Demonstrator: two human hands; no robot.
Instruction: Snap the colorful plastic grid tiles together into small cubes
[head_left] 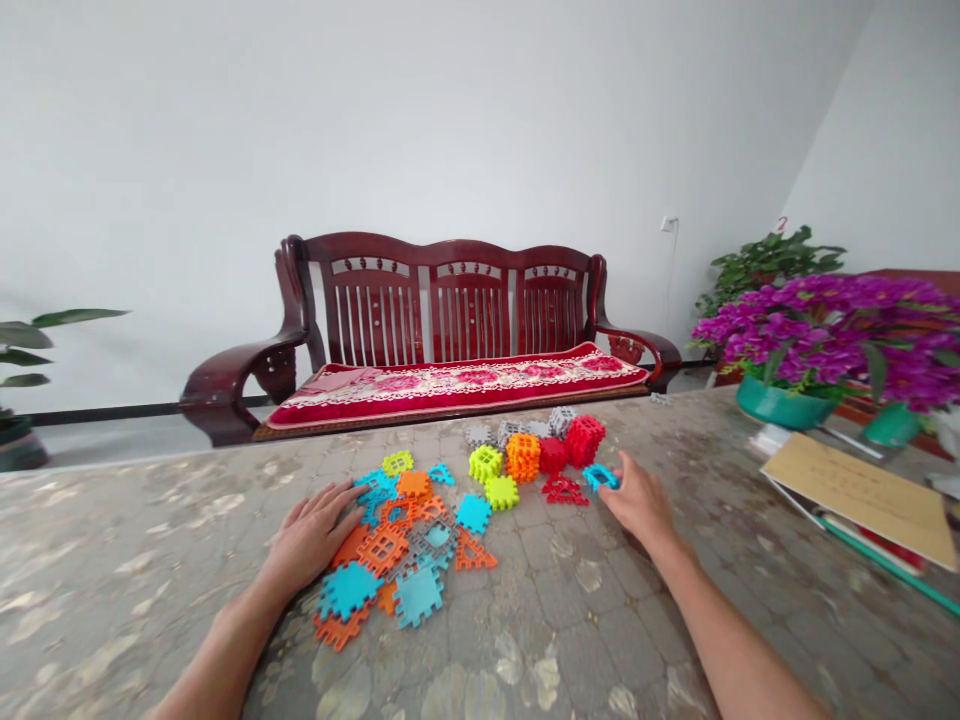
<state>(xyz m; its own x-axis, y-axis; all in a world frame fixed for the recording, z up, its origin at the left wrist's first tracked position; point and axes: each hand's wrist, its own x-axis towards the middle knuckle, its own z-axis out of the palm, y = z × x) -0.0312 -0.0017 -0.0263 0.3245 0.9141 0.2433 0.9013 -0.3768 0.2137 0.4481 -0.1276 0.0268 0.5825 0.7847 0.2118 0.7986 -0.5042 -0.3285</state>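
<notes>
My left hand (316,532) lies flat with its fingers stretched out, at the left side of a loose heap of interlocking plastic building pieces. The heap mixes blue pieces (351,590), orange pieces (382,548) and a grey piece (420,535), some overlapping. My right hand (639,500) is closed on a blue building piece (599,477) at the right of the sorted stacks. Left of it lie a red triangular piece (564,490), a red stack (584,441), an orange stack (523,458) and a yellow-green stack (486,463). Grey pieces (562,421) stand behind.
A patterned cloth covers the table (540,640). Purple flowers (832,335) in a green pot, a brown envelope (862,492) and books lie at the right. Beyond the table stands a dark wooden bench (450,310) with a red floral cushion (465,385).
</notes>
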